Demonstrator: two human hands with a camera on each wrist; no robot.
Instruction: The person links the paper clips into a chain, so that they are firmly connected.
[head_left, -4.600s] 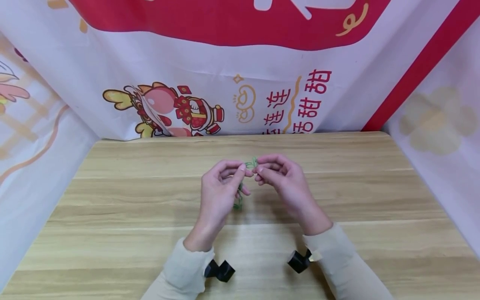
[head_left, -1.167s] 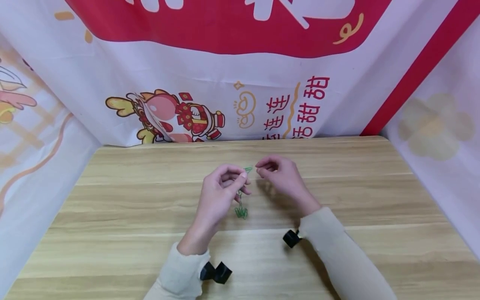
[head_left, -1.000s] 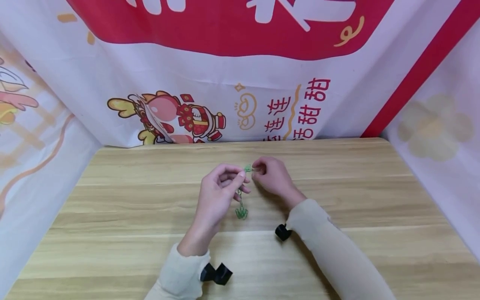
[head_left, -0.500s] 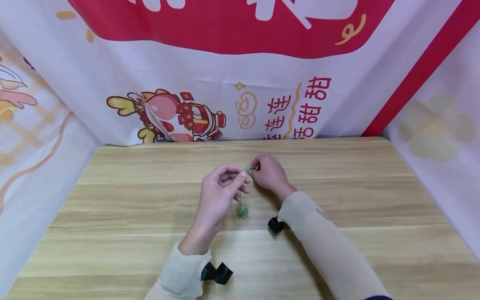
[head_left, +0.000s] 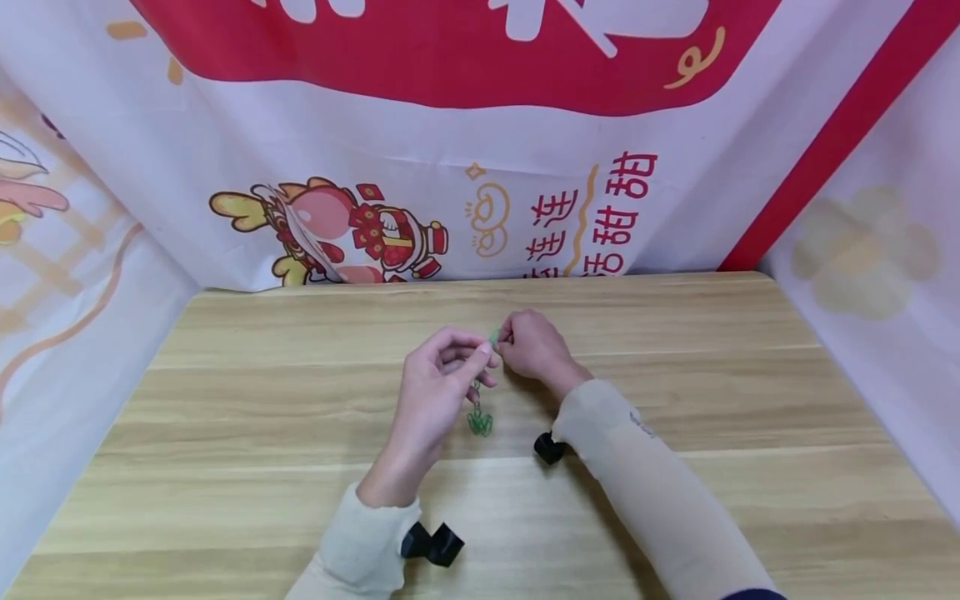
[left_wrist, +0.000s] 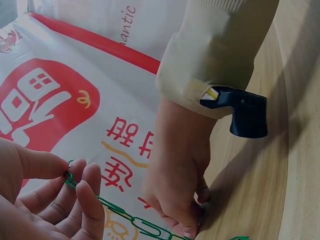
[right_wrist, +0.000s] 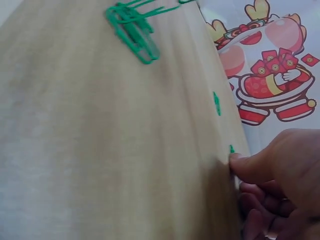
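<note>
Green paper clips are linked in a chain. My left hand (head_left: 438,383) pinches one clip (left_wrist: 70,180) between thumb and forefinger, its other fingers loosely curled below. From there, linked clips (left_wrist: 150,228) run across to my right hand (head_left: 534,345). In the right wrist view the right thumb (right_wrist: 245,167) and fingers pinch a clip whose green tip (right_wrist: 232,149) just shows; most of it is hidden. Another clip (right_wrist: 217,103) shows beyond that thumb. Below the left hand, the chain's other end hangs down to a bunch of clips (head_left: 480,423).
The wood-grain table (head_left: 262,433) lies under both hands. A printed cloth (head_left: 420,133) stands along its back edge, with more cloth (head_left: 870,242) at the sides. Black wrist mounts (head_left: 433,545) sit on the beige sleeves (head_left: 645,475).
About a second ago the right hand was apart from the clips. It has moved left to them and now pinches one near the left fingertips. The left hand has stayed nearly still.
</note>
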